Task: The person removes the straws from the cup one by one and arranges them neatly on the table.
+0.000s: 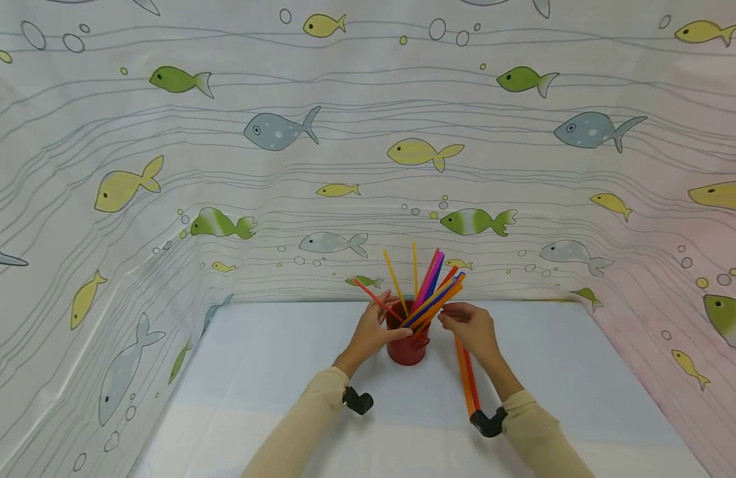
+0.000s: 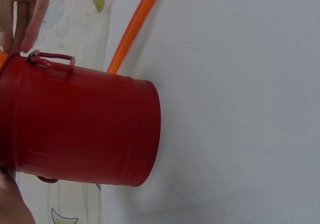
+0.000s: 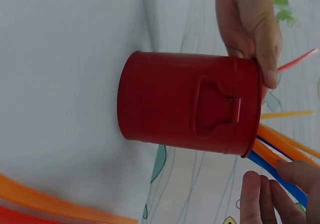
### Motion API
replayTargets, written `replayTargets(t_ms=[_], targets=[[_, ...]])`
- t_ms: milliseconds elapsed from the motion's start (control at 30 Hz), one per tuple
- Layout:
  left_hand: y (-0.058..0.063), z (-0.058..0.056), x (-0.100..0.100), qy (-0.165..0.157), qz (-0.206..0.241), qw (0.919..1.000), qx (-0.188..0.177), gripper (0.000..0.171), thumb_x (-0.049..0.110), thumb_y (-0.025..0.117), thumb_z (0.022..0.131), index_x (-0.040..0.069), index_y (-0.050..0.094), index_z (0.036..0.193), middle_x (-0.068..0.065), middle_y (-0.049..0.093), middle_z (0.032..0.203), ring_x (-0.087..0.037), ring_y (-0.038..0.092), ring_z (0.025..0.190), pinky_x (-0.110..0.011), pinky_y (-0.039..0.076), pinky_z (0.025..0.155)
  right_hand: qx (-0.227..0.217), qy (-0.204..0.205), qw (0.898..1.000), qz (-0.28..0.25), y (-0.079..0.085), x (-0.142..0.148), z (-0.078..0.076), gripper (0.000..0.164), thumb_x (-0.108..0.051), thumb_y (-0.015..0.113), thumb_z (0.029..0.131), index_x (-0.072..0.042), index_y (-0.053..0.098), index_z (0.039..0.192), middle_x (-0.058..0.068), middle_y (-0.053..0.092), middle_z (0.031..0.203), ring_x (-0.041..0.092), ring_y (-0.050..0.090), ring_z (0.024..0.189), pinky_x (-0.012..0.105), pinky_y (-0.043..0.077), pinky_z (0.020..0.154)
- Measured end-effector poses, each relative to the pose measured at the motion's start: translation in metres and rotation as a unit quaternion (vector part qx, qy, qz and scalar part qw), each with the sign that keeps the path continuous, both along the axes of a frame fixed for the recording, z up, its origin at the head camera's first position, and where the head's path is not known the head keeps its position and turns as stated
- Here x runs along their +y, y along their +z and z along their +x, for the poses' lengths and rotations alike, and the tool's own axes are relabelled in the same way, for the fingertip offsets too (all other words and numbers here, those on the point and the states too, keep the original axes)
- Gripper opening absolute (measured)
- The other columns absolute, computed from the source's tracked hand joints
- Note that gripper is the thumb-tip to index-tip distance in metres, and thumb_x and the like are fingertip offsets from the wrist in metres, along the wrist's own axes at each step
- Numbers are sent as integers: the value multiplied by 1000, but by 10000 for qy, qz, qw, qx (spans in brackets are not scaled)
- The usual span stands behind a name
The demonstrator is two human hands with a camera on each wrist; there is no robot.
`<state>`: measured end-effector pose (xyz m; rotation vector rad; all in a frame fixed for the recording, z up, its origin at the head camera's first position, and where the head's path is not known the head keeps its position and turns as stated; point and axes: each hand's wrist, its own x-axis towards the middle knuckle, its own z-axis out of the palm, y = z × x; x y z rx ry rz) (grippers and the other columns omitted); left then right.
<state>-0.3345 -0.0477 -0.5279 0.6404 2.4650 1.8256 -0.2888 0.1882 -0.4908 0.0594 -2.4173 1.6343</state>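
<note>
A red metal pail [image 1: 407, 352] stands upright on the table, holding several thin straw-like sticks [image 1: 430, 282] in yellow, red, pink, blue and orange. My left hand [image 1: 373, 330] grips the pail at its rim, with the thumb [image 3: 269, 54] lying over the edge on the near side. Just right of the pail is my right hand [image 1: 472, 326], its fingers bent beside the leaning orange sticks. In the right wrist view, thumb and fingers [image 3: 251, 191] are apart, close to the orange and blue sticks. Whether they touch these is hard to tell.
An orange stick [image 1: 463, 378] and a red stick [image 1: 472, 380] lie side by side on the white table [image 1: 272, 372], under the right wrist. Fish-printed sheeting [image 1: 368, 212] encloses the table at the back and both sides.
</note>
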Motion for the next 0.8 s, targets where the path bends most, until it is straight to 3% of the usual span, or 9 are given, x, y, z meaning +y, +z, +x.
replayTargets(t_ms=[567,800], targets=[[-2,-1,1,35,-35,10000,51,97,30,84,77,11,27,154,-1,45,144,-17,38,138,-35,33,111,-94,-62,9998,-149,-3,-10,-6,25,-18,76,84,-3,73,103,8,74,95,17,71,80,28,58,73],[-3,-1,0,14,-1,9999,120,99,33,85,76,12,27,154,-2,44,144,-17,37,138,-34,33,111,-50,-209,9997,-80,-4,-13,-5,23,-15,76,82,-3,74,102,8,74,86,19,70,77,29,54,67]])
